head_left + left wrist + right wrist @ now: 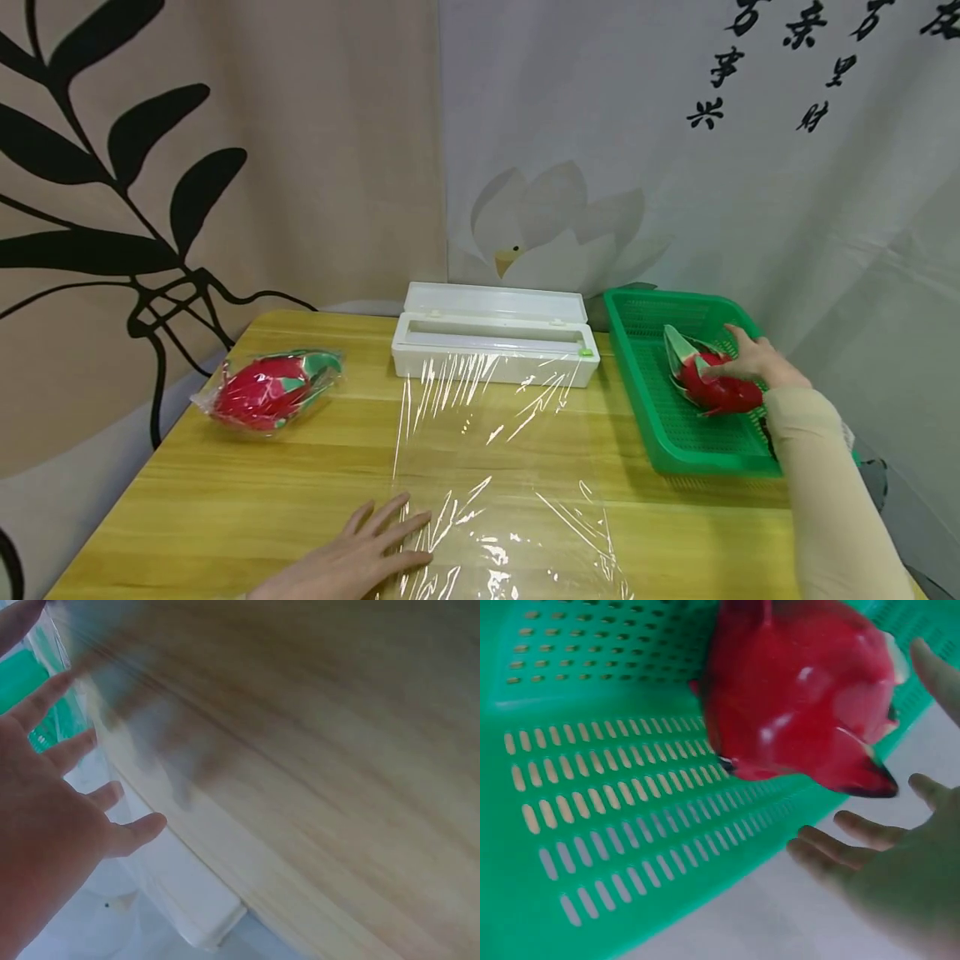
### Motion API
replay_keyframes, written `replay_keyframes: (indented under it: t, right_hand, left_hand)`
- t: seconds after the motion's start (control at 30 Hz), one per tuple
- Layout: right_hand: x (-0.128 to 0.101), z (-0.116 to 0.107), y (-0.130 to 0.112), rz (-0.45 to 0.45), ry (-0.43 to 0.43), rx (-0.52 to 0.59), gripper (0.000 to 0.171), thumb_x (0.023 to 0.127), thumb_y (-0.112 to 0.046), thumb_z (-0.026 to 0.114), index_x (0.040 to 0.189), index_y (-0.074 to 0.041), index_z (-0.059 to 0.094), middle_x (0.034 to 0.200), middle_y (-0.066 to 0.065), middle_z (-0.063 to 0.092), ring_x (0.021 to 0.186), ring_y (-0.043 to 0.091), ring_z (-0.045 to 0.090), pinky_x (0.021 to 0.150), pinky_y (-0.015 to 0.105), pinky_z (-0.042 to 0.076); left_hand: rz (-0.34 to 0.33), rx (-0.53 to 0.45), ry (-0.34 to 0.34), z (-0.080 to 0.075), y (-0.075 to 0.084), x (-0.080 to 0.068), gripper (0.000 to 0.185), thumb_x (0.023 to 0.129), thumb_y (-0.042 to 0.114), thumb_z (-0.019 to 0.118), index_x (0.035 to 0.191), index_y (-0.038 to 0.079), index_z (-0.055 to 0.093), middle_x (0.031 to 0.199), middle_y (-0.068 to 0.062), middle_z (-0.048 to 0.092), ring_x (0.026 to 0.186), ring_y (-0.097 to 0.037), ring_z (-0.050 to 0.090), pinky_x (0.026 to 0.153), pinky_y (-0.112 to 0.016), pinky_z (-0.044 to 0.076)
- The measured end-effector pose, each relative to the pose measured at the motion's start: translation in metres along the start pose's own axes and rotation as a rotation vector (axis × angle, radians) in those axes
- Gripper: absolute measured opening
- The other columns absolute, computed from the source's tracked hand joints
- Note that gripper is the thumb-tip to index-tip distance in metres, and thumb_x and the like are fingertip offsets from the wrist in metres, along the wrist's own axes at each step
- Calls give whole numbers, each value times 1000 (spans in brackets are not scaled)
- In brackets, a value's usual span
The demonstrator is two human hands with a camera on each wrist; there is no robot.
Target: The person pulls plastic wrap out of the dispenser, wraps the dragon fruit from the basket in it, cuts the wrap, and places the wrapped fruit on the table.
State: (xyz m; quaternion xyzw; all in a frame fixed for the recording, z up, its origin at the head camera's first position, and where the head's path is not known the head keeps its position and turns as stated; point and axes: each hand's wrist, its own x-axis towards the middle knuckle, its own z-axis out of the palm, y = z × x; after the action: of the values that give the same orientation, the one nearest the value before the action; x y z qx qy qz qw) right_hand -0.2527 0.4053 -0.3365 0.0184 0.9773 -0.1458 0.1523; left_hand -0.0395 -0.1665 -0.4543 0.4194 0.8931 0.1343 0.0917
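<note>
A red dragon fruit with green tips lies in a green slotted basket at the right. My right hand reaches over it; in the right wrist view my right hand has its fingers spread beside the dragon fruit, not closed round it. A sheet of clear cling film runs from a white dispenser box toward me across the table. My left hand lies flat with straight fingers on the film's left edge. The left wrist view is blurred and shows my left hand spread.
A second dragon fruit, wrapped in cling film, lies at the left of the wooden table. Printed cloth hangs behind the table. The basket stands at the table's right edge.
</note>
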Motion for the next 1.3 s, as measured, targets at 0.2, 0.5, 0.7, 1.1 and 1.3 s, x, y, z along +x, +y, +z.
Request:
replay_keyframes:
  t: [0.2, 0.5, 0.7, 1.1, 1.3]
  right_hand:
    - [0, 4, -4, 27, -108, -21, 111, 84, -53, 62, 147, 5, -8, 145, 43, 6, 129, 64, 7, 102, 73, 26]
    - [0, 7, -5, 67, -98, -36, 98, 82, -46, 67, 143, 5, 10, 135, 44, 22, 121, 61, 22, 94, 66, 39]
    - [2, 12, -9, 53, -112, -34, 105, 82, -53, 65, 144, 6, 4, 137, 44, 22, 121, 60, 27, 94, 63, 41]
    - [8, 14, -11, 6, -128, -125, 99, 82, -49, 66, 145, 7, 15, 135, 45, 27, 115, 56, 35, 87, 62, 45]
    - [11, 14, -11, -35, -111, -132, 99, 81, -47, 69, 146, 7, 17, 133, 41, 33, 112, 51, 38, 83, 57, 49]
  left_hand:
    - [-17, -35, -33, -2, -2, 0, 58, 89, 69, 37, 139, 39, 44, 155, 0, 32, 139, -41, 24, 97, -72, 33]
    - [-16, -39, -22, 0, -3, 1, 59, 88, 69, 38, 139, 39, 44, 154, -1, 34, 139, -41, 25, 96, -72, 34]
    - [-8, -34, -17, 0, -3, 2, 59, 89, 68, 38, 139, 38, 44, 153, -2, 36, 138, -42, 26, 95, -72, 34]
    - [-18, -55, -56, -1, -3, 2, 60, 89, 69, 38, 140, 39, 42, 154, 0, 32, 139, -41, 24, 95, -73, 34]
    - [-32, -73, -64, -2, -3, 2, 60, 88, 70, 39, 139, 40, 43, 155, 0, 32, 140, -41, 23, 96, -73, 33]
